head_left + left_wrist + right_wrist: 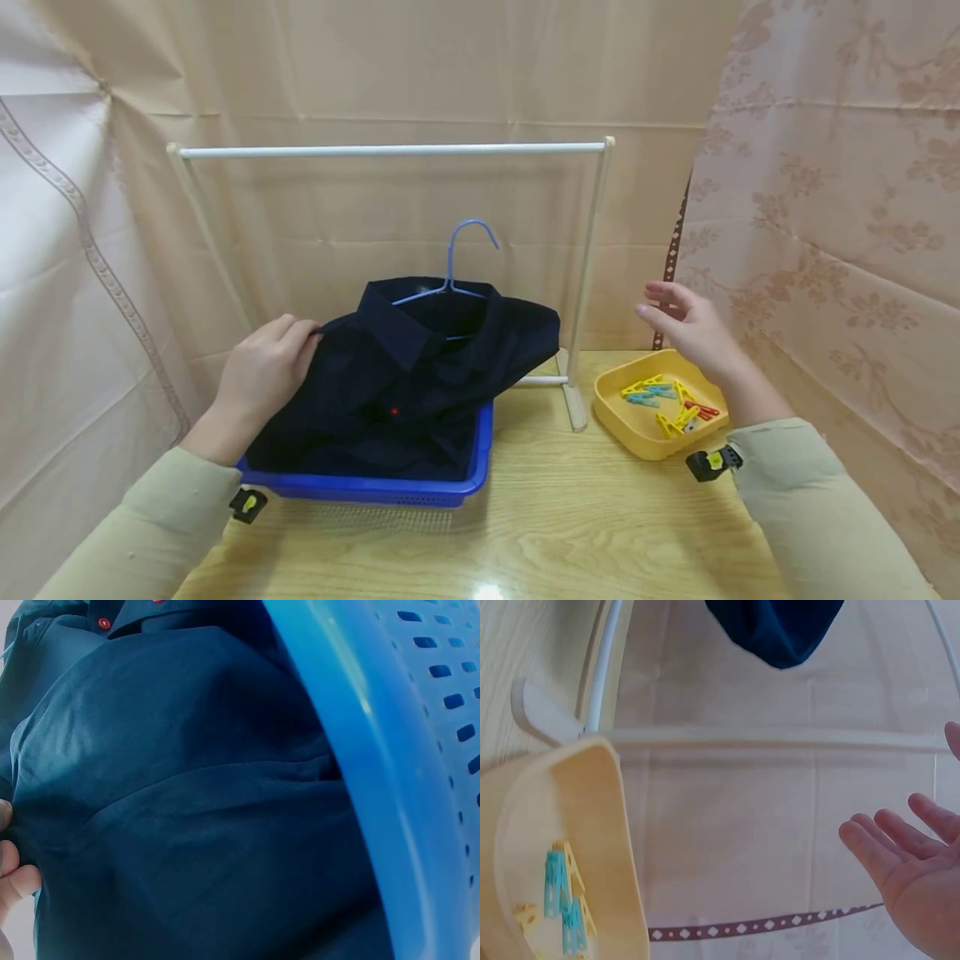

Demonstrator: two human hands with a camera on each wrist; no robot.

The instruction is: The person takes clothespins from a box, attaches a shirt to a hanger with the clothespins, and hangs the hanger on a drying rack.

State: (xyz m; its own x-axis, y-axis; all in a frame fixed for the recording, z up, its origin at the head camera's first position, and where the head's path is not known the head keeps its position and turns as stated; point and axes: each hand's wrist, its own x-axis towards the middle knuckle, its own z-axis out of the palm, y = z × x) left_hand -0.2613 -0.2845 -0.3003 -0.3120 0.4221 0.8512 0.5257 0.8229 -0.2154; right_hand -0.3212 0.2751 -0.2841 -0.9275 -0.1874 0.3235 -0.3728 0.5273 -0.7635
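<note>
Pale-green fabric sleeves (pixel 817 492); left hand (pixel 266 364) pinches black collared cloth shirt (pixel 363 367), thin blue hooked hanger (pixel 449 279) inside; right hand (pixel 693 329) empty. Step: likely seating hanger; next needs two-handed hold.

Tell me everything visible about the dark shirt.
The shirt looks like dark cloth, with a collar and red buttons. A blue hanger sits in its neck, hook upward. Its lower part lies rumpled in the blue basket, while one shoulder juts out beyond it. The left hand pinches its edge near the other shoulder.
</note>
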